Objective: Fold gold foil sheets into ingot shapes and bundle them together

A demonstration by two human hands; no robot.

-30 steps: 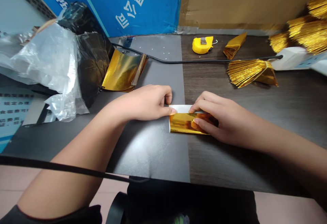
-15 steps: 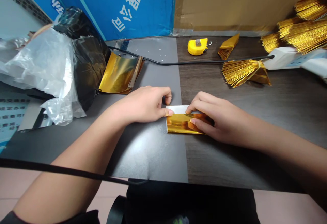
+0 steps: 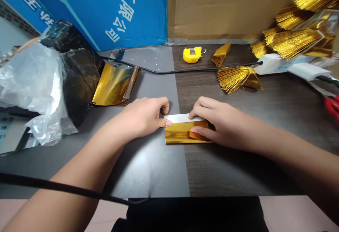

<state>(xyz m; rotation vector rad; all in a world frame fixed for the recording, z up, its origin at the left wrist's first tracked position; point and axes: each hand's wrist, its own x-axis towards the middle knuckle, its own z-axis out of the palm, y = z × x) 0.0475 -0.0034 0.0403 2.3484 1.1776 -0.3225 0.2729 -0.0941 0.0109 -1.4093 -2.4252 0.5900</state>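
Note:
A folded sheet of gold foil paper lies on the table, with a white strip of its back showing along the far edge. My left hand holds its left end, thumb pressed on the corner and index finger curled just above. At the right part of the sheet, my right hand has its fingertips on the white strip and its thumb on the gold face. The sheet's right end is hidden under that hand. To the left of my left hand rests a stack of gold foil sheets.
A black cable crosses the table to a white power strip. Behind it sit a yellow tape measure and a folded gold piece. Pleated gold fans lie right, near red-handled scissors. Plastic bags stand left.
The view has shifted a little, bringing the scissors into sight at the right. Both hands keep nearly the same hold on the sheet; the white strip now shows more straight and evenly.

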